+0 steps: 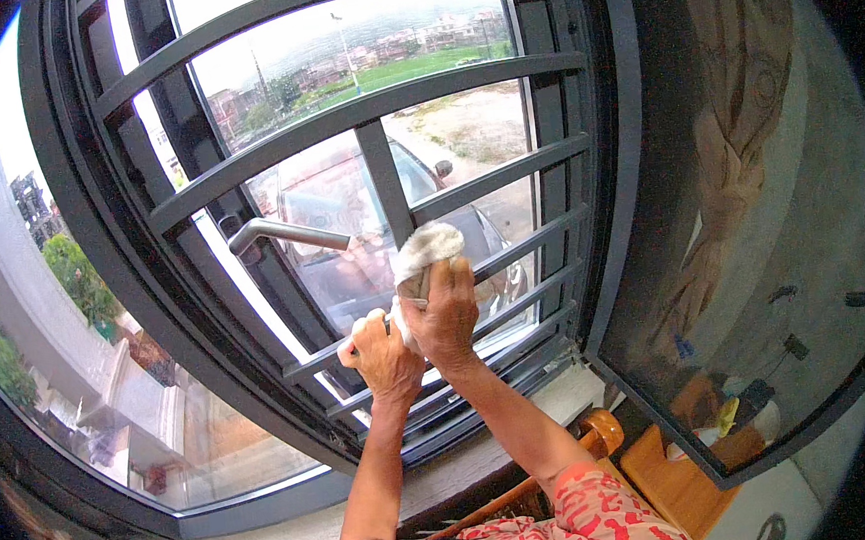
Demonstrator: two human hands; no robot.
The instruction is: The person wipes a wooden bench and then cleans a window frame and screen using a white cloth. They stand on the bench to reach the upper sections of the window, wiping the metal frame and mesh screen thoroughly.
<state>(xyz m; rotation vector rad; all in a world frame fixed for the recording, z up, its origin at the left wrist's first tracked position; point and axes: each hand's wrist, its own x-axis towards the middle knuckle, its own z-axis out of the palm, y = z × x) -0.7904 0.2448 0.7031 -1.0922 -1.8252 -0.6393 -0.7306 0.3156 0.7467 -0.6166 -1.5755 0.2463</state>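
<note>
A white cloth (pixel 432 245) is bunched in my right hand (pixel 443 314), whose fingers are wrapped around it against the dark vertical bar (pixel 383 173) of the window grille. Just below and to the left, my left hand (pixel 386 356) is closed at a lower crossbar (pixel 317 362). White cloth shows on both sides of its fist, so part of the cloth appears to be inside it. The grips hide where the cloth meets the bars. To the upper left of my hands, a grey window handle (pixel 290 234) sticks out.
The dark window frame (pixel 600 158) surrounds the grille. At right, an open glass sash (pixel 752 248) stands swung inward. Below lie the sill (pixel 578 390) and a wooden chair's rounded end (pixel 601 425). Outside, a parked car (pixel 333 207) stands close to the window.
</note>
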